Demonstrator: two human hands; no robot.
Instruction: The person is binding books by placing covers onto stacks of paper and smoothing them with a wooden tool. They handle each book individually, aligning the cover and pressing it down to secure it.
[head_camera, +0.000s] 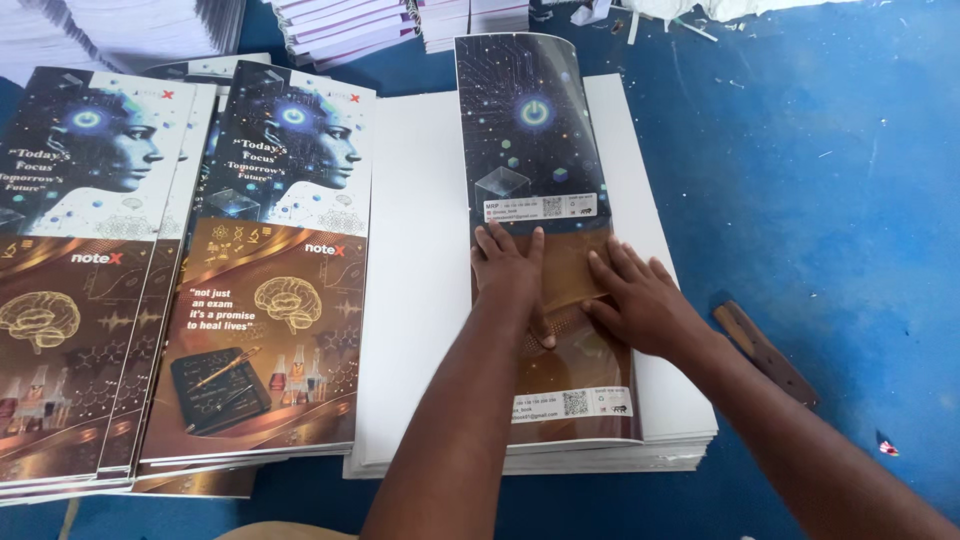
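Head camera looks down as a person presses both hands flat on a folded printed cover sheet (535, 170) that lies along the right half of a white paper stack (420, 280) on a blue floor (820, 180). The left hand (510, 268) and the right hand (640, 300) lie side by side, palms down and fingers spread, grasping nothing, on the sheet's brown lower half; its dark upper half curls up slightly at the far end. Done well, pressing such a fold would call for even pressure worked outward from the middle, with the sheet's edge kept square to the stack beneath. Just left of the white stack sit piles of finished covers (270, 280), showing a pale profile above and a brain drawing below. More white-edged bundles (340, 25) line the far side. A worn wooden strip (765, 352) lies on the floor to the right, near the right forearm, among scattered paper scraps.
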